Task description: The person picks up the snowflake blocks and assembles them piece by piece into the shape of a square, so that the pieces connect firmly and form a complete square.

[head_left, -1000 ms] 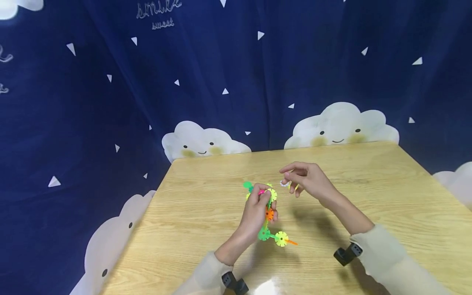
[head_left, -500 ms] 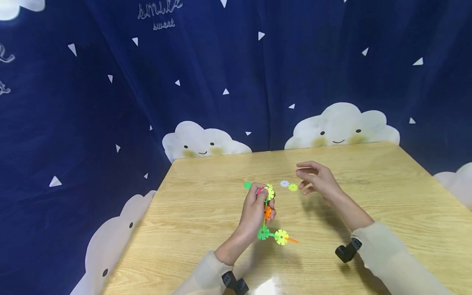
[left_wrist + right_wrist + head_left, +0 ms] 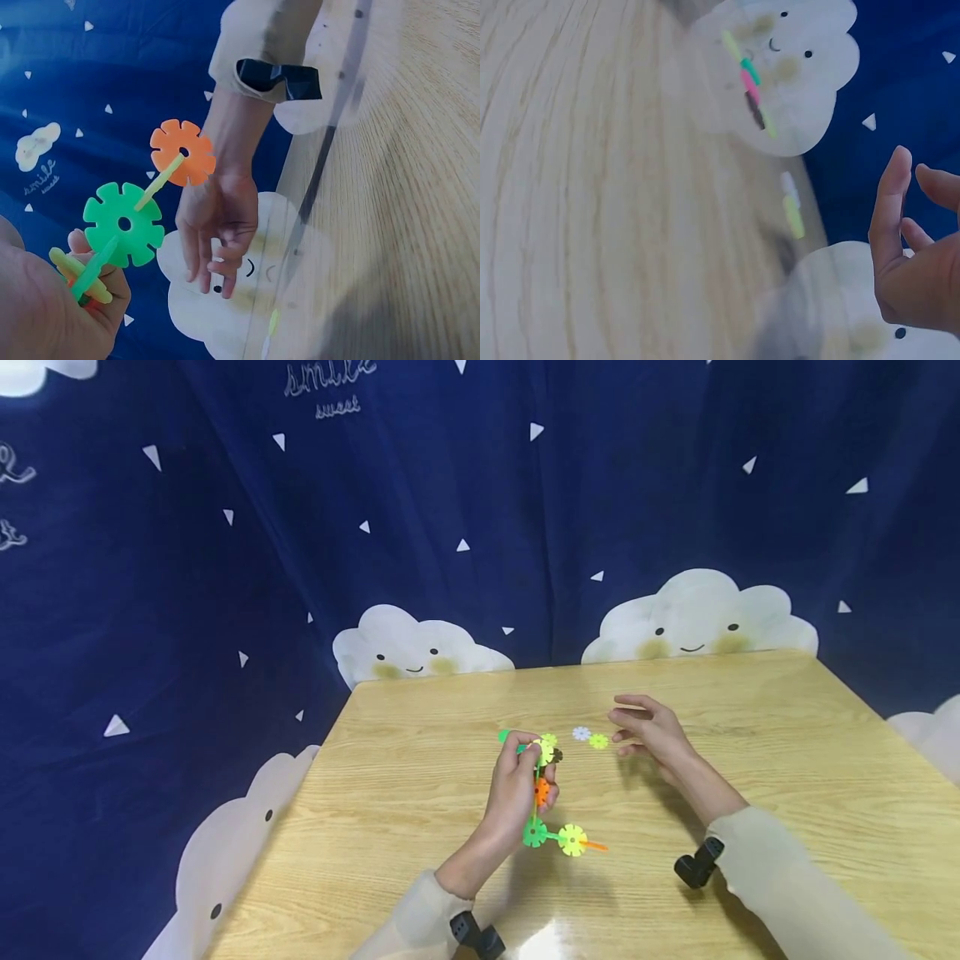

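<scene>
A dark blue curtain (image 3: 420, 485) with pale clouds fills the upper frame behind a wooden table (image 3: 360, 852). Near the centre, the left hand (image 3: 516, 777) pinches the yellow disc (image 3: 543, 753) at the top of a chain of slotted discs (image 3: 535, 832). The chain runs down past an orange disc (image 3: 542, 792) to a lower yellow disc (image 3: 573, 840) at lower centre. Just beyond that hand lie a black disc (image 3: 557, 756) and a green disc (image 3: 503, 737), the latter partly hidden. Right of centre, the right hand (image 3: 651, 733) holds nothing, its fingers loosely bent and apart. Just left of its fingertips are a white disc (image 3: 581, 733) and a lime disc (image 3: 598, 741), side by side; whether they are joined, I cannot tell. The step in hand looks like choosing a piece for the chain while the left hand steadies it. The next move probably calls for a fingertip pinch on a thin rim, then lining up slots.
</scene>
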Demonstrator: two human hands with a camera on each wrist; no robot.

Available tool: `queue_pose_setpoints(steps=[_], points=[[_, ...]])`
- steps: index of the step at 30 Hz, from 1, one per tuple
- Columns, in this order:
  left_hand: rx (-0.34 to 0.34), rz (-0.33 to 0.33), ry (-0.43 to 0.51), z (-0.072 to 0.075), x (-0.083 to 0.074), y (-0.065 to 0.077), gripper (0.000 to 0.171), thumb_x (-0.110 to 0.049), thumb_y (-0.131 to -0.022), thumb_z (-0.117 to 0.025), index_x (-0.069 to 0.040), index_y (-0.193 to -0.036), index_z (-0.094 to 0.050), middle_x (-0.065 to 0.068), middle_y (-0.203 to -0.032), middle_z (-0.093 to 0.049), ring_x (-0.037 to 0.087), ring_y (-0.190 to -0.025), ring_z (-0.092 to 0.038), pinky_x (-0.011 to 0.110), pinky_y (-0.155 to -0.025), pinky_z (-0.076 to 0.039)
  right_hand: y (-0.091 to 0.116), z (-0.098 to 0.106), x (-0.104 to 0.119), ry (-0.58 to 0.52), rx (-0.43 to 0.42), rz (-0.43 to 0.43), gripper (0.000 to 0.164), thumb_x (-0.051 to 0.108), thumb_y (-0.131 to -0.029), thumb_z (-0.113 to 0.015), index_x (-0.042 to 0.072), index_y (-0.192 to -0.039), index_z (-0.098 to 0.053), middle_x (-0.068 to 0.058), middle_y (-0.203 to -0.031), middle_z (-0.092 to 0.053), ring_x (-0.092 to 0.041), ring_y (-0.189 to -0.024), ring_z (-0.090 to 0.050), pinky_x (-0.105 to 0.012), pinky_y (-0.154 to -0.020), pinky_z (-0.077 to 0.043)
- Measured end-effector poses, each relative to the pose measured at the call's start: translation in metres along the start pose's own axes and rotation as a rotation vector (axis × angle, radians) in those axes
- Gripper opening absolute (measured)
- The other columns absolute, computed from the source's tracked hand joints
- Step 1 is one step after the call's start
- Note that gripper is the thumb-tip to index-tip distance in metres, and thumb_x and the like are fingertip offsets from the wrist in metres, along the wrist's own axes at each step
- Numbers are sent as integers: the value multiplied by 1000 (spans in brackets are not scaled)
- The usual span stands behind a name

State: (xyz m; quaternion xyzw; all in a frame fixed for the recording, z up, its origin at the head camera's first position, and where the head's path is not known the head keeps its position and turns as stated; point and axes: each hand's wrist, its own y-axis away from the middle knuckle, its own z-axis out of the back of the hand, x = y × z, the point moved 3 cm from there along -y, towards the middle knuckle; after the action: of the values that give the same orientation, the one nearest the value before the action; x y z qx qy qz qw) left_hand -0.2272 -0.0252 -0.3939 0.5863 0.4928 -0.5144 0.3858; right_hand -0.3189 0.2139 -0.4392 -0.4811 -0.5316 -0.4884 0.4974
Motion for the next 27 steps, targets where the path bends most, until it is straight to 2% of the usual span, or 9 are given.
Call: queue_pose_setpoints(steps=[3,6,12,17,22,27], points=[[-1,6,13,1,-1,0,18,-21,-112,-37,-7,-120,-45,1,-76,-53,12,-51,-48,18,-43,-37,-5,0,-9,9,-5,-24,65,21,-103,-67,0,-156,-36,-21,-147,-46,-15,-86,-68,-27,-69,-62],[-8,11,29,1,-1,1,19,-20,-111,-37,-5,-120,-44,1,-76,-52,12,-50,-47,18,-42,-36,-9,-1,-19,8,-8,-61,65,16,-103,-67,0,-157,-35,-24,-155,-39,-15,-85,-67,-25,-69,-62],[-8,15,20,3,-2,1,19,-20,-111,-38,-5,-120,-44,1,-76,-52,12,-51,-47,18,-43,-37,-18,-8,-31,-4,24,-123,66,7,-101,-66,1,-159,-33,-25,-159,-36,-10,-76,-65,-21,-65,-59],[-10,17,12,4,-3,0,20,-21,-111,-38,-5,-121,-45,1,-76,-53,12,-51,-48,18,-43,-37,-22,-13,-36,15,50,-131,68,-1,-99,-64,0,-159,-33,-26,-160,-35,-9,-72,-61,-21,-62,-58],[-3,24,2,2,-2,-1,14,-21,-111,-38,-11,-116,-46,1,-76,-53,12,-51,-49,18,-44,-38,-24,-15,-40,110,38,-89,64,-7,-97,-63,-2,-155,-38,-28,-156,-40,-7,-61,-56,-21,-53,-55],[3,28,-1,1,0,-1,13,-21,-111,-38,-12,-115,-46,1,-76,-53,11,-51,-49,17,-44,-38,-28,-19,-42,266,-11,-50,51,-13,-92,-65,-5,-141,-53,-30,-145,-52,-9,-52,-53,-24,-45,-52]])
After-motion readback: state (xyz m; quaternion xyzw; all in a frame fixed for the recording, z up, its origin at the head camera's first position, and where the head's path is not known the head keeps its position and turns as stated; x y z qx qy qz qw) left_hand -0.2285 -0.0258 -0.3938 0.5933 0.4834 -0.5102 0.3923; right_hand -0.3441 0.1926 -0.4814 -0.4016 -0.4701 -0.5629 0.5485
